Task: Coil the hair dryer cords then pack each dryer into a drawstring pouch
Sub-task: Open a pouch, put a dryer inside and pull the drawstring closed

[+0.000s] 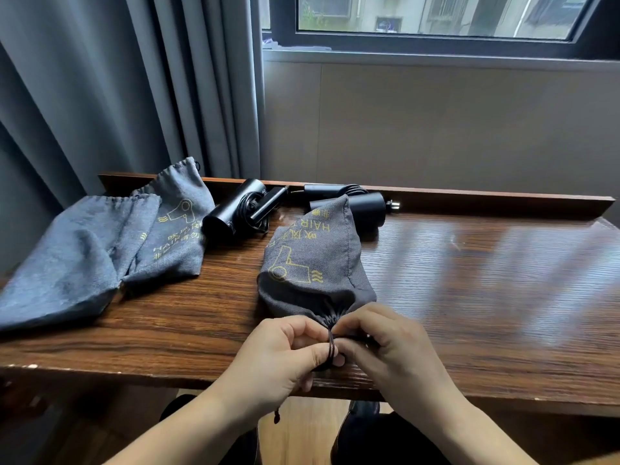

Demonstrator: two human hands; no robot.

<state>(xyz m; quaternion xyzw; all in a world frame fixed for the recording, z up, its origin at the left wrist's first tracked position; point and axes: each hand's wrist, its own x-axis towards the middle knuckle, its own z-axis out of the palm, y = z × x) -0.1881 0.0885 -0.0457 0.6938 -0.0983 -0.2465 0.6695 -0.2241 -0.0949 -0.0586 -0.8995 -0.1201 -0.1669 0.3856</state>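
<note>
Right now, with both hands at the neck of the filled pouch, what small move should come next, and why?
Probably finish tying the drawstring. The filled pouch is already gathered shut at its neck, and the left hand and right hand both pinch the cord there. Two black dryers and flat pouches wait behind on the table.

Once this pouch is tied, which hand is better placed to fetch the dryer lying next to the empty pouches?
Probably the left hand: that dryer lies left of the filled pouch, which blocks the right hand.
</note>
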